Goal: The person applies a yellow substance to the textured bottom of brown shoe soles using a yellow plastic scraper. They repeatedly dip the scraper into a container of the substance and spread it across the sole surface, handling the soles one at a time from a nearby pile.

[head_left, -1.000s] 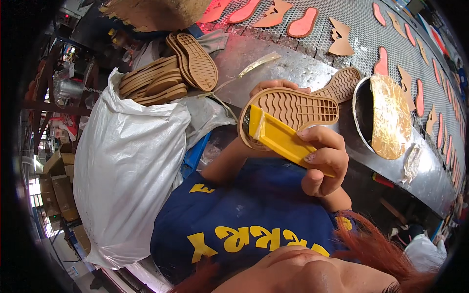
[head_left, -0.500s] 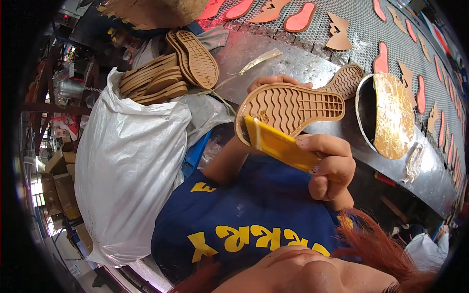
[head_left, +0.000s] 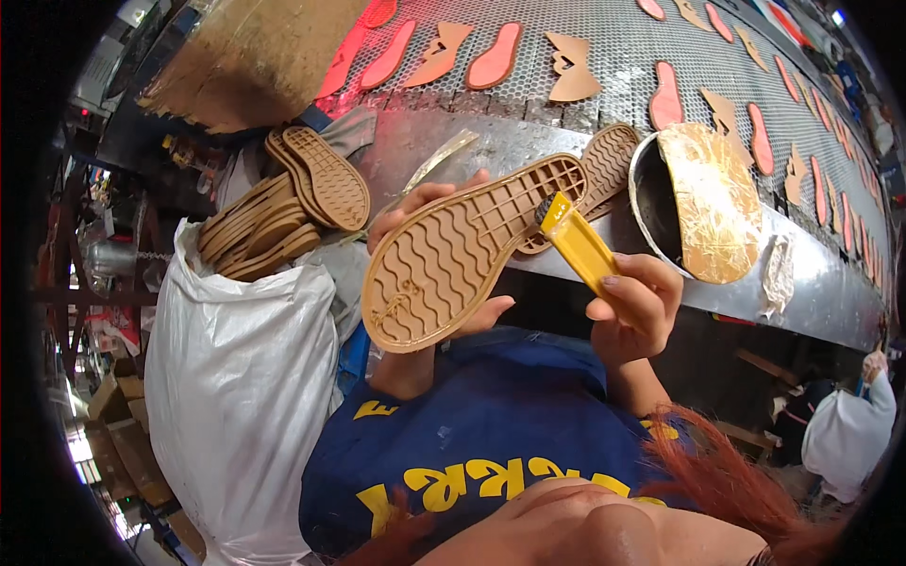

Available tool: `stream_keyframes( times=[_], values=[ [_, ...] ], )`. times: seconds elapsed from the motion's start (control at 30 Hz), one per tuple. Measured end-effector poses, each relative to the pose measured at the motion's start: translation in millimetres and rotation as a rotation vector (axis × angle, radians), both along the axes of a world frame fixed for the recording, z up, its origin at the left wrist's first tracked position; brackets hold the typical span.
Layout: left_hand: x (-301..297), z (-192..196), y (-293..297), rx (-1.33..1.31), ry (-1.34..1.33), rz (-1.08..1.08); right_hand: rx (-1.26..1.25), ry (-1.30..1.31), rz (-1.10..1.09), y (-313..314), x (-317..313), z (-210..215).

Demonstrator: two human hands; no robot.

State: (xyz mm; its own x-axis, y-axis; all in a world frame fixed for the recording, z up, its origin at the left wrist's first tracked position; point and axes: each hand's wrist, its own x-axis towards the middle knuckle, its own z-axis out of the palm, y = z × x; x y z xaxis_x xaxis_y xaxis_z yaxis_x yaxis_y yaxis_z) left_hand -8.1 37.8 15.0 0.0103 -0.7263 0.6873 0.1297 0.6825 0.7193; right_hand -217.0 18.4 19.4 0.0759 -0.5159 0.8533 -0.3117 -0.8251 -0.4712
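Note:
My left hand (head_left: 415, 203) is wrapped round the edges of a tan shoe sole (head_left: 439, 269), its thumb showing at the lower side. The sole's wavy and gridded face is turned up, with a glossy smear near the toe. A yellow-handled brush (head_left: 585, 255) with short dark bristles is pinched in my right hand (head_left: 642, 307). Its bristles are at the heel's edge; whether they touch it I cannot tell. Behind the heel, another tan sole (head_left: 612, 165) lies on the metal table (head_left: 528, 137). To the right stands a round pot (head_left: 651, 212), partly covered by a glossy, smeared tan board (head_left: 713, 208).
At left, a white sack (head_left: 241, 406) has a stack of tan soles (head_left: 326, 179) on top. A mesh conveyor (head_left: 618, 66) beyond the table carries pink insoles (head_left: 495, 55) and tan cut pieces (head_left: 572, 68). A person in white (head_left: 849, 434) is at the far right.
The brush has gone from the sole's toe end to its heel end. My left hand has tilted the sole, toe lower and heel up. The whole view has shifted a little.

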Motion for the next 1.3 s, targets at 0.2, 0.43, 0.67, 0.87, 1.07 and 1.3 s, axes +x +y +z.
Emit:
stream_keyframes(
  times=[0.2, 0.43, 0.67, 0.87, 1.07, 1.3],
  values=[
    [-8, 10, 7, 0.012, 0.011, -0.005, -0.013, -0.020, -0.003, -7, 8, 4],
    [-15, 3, 2, -0.028, 0.098, -0.009, 0.025, -0.001, 0.327, 6, 12, 14],
    [-6, -1, -8, 0.058, 0.425, 0.016, 0.164, -0.378, 0.156, -12, 1, 13],
    [13, 3, -50, 0.545, 0.744, -0.497, 0.233, -0.422, 0.497, -22, 8, 24],
    [-6, 7, -43, 0.719, 0.669, -0.673, -0.077, 0.083, 0.327, -63, 27, 32],
    [-7, 9, -47, 0.987, 0.958, -0.430, 0.153, 0.152, 0.823, -31, 26, 29]
  ],
)
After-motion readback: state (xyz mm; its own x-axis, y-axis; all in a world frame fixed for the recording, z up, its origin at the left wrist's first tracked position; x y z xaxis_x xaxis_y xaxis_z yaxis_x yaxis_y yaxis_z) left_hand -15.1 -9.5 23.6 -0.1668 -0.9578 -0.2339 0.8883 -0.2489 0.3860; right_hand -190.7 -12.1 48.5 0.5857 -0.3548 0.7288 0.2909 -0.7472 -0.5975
